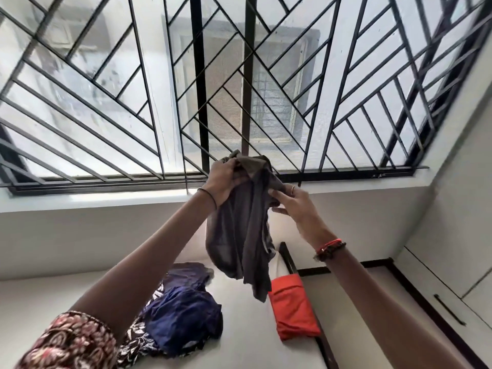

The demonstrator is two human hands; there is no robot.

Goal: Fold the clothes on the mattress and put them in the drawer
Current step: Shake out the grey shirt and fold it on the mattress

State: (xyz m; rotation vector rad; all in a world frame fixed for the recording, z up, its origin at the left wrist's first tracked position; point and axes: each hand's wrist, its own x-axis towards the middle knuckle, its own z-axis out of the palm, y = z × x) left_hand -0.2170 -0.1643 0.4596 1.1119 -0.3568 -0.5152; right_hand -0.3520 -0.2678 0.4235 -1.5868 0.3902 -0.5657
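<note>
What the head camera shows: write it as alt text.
Two raised hands hold a grey garment up before a barred window, the left hand gripping its top, the right hand pinching its edge. Below, a heap of dark blue clothes and a folded orange garment lie on a white mattress.

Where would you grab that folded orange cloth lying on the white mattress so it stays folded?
Probably by its two long edges, from above. The folded orange cloth lies flat as a neat rectangle near the right edge of the white mattress, so fingers slid under both long sides should lift it without unfolding. The left hand and right hand hold a hanging grey fabric garment.
</note>
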